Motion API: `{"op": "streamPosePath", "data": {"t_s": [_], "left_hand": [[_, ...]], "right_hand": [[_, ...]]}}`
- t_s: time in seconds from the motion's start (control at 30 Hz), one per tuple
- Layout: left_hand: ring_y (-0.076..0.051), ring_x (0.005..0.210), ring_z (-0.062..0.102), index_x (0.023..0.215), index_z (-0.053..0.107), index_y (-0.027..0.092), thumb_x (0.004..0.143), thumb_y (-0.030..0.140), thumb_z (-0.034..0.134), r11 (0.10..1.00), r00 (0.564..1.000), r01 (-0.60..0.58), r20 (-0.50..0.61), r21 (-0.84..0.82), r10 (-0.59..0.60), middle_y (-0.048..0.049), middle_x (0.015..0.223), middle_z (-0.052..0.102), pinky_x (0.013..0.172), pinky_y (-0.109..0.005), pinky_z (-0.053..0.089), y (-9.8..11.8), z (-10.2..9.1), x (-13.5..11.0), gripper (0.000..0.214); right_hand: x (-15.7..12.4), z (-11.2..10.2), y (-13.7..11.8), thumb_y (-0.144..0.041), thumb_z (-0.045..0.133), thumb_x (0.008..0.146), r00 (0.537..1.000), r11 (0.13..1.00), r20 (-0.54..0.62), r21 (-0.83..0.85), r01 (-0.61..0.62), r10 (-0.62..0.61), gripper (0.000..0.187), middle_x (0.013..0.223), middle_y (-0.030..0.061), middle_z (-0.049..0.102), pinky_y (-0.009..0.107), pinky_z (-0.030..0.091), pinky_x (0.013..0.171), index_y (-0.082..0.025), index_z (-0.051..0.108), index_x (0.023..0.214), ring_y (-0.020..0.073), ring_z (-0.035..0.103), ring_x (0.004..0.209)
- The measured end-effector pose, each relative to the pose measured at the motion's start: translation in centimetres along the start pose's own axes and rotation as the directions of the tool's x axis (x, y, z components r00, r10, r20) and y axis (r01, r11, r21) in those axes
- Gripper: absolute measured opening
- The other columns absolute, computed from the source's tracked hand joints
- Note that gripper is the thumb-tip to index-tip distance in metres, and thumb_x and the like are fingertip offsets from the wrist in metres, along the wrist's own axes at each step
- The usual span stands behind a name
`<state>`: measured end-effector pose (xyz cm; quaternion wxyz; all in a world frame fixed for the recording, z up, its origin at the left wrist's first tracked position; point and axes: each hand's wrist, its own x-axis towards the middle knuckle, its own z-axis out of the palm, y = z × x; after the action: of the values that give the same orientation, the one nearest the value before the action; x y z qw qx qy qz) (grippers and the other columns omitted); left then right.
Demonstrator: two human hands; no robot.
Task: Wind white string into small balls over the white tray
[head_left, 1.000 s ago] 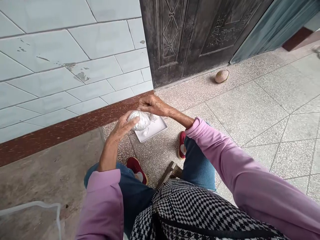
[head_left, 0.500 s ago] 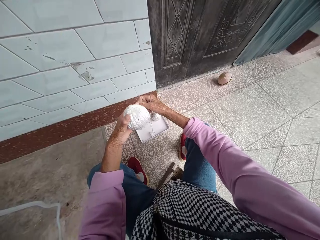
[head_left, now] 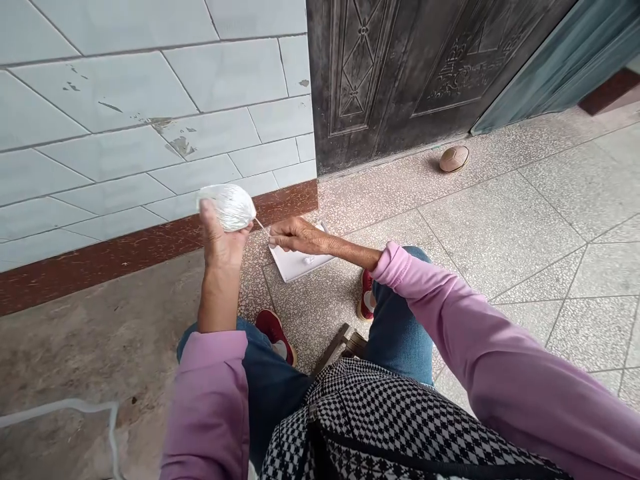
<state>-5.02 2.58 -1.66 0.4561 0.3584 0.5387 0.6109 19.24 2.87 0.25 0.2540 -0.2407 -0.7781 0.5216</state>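
String ball (head_left: 227,208) cupped in our left hand (head_left: 220,243), right hand (head_left: 295,237) pinching its strand (head_left: 261,227) above the white tray (head_left: 303,263)!

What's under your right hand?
A flat white square sheet lies on the speckled terrazzo floor below the right hand; the part beneath the palm is hidden.
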Motion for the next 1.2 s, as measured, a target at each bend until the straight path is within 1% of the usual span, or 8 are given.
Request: {"op": "streamPosePath", "data": {"t_s": [0.13,0.23,0.33,0.53,0.7,0.9,1.07,1.2], "left_hand": [[-0.039,0.148,0.077,0.161,0.066,0.023,0.099,0.096,0.078,0.944,0.994,-0.109,0.051,0.312,0.098,-0.0138,0.156,0.082,0.108,-0.052,0.065,-0.6,-0.1,0.3,0.096],[-0.039,0.141,0.08,0.147,0.07,0.023,0.088,0.086,0.088,0.781,0.975,-0.211,0.076,0.588,0.207,-0.0127,0.146,0.085,0.12,-0.054,0.067,-0.1,0.9,-0.6,0.088],[-0.044,0.14,0.082,0.14,0.077,0.027,0.083,0.082,0.09,0.668,0.958,-0.284,0.234,0.688,0.166,-0.013,0.145,0.088,0.123,-0.057,0.068,0.9,1.9,-1.9,0.081],[-0.046,0.127,0.085,0.142,0.086,0.022,0.09,0.108,0.076,0.809,0.875,-0.212,0.475,0.548,-0.092,-0.017,0.133,0.091,0.111,-0.058,0.071,1.9,2.5,-3.5,0.101],[-0.047,0.132,0.085,0.152,0.085,0.02,0.078,0.106,0.097,0.91,0.802,-0.08,0.568,0.407,-0.184,-0.0203,0.138,0.09,0.116,-0.06,0.07,1.7,2.5,-4.4,0.115],[-0.047,0.128,0.083,0.144,0.079,0.023,0.074,0.076,0.102,0.899,0.86,-0.104,0.493,0.424,-0.133,-0.0157,0.133,0.085,0.112,-0.061,0.071,1.1,3.2,-4.3,0.091],[-0.051,0.158,0.069,0.157,0.075,0.02,0.079,0.035,0.099,0.511,0.924,-0.302,0.379,0.805,-0.05,-0.0204,0.158,0.073,0.143,-0.066,0.055,2.5,1.6,-3.4,0.083],[-0.053,0.169,0.061,0.179,0.066,0.011,0.099,0.031,0.09,0.187,0.946,-0.291,0.311,0.938,-0.088,-0.0295,0.174,0.06,0.147,-0.064,0.05,4.1,-1.1,-3.0,0.086]], "right_hand": [[-0.5,-1.7,-0.8,-0.014,0.066,0.13,0.998,0.997,0.034,-0.052,0.062,-0.06,0.039,0.083,-0.0021,0.065,0.026,0.043,0.078,-0.02,0.063,0.092,0.0141,0.059,0.08],[-0.6,-3.2,-1.6,-0.01,0.068,0.127,0.998,0.986,0.047,-0.161,0.04,-0.033,0.036,0.084,-0.0018,0.064,0.028,0.041,0.081,-0.019,0.064,0.092,0.0156,0.059,0.083],[-0.8,-4.3,-2.1,-0.005,0.073,0.122,1.0,0.962,0.005,-0.272,-0.004,0.005,0.036,0.084,-0.0017,0.063,0.032,0.038,0.082,-0.019,0.064,0.089,0.0164,0.056,0.084],[-1.0,-5.7,-2.1,-0.011,0.085,0.118,0.998,0.963,-0.047,-0.264,-0.061,0.05,0.043,0.078,-0.003,0.057,0.033,0.036,0.081,-0.021,0.06,0.084,0.0175,0.051,0.084],[-0.1,-5.9,-0.9,-0.003,0.081,0.115,0.993,0.982,-0.11,-0.185,0.029,-0.05,0.042,0.079,-0.0065,0.048,0.03,0.033,0.079,-0.021,0.056,0.088,0.015,0.045,0.083],[0.4,-5.5,-0.4,-0.004,0.081,0.117,0.997,0.98,-0.04,-0.189,0.064,-0.072,0.042,0.079,-0.0069,0.05,0.03,0.034,0.077,-0.021,0.056,0.088,0.014,0.047,0.083],[-1.0,-8.5,0.1,0.002,0.081,0.11,0.994,0.924,-0.061,-0.367,-0.108,0.092,0.038,0.079,-0.0037,0.061,0.031,0.037,0.078,-0.018,0.064,0.083,0.0149,0.052,0.083],[-2.6,-12.5,1.8,0.003,0.078,0.106,0.972,0.922,-0.175,-0.325,-0.208,0.158,0.041,0.073,-0.007,0.052,0.031,0.037,0.076,-0.02,0.058,0.078,0.0139,0.046,0.075]]}}
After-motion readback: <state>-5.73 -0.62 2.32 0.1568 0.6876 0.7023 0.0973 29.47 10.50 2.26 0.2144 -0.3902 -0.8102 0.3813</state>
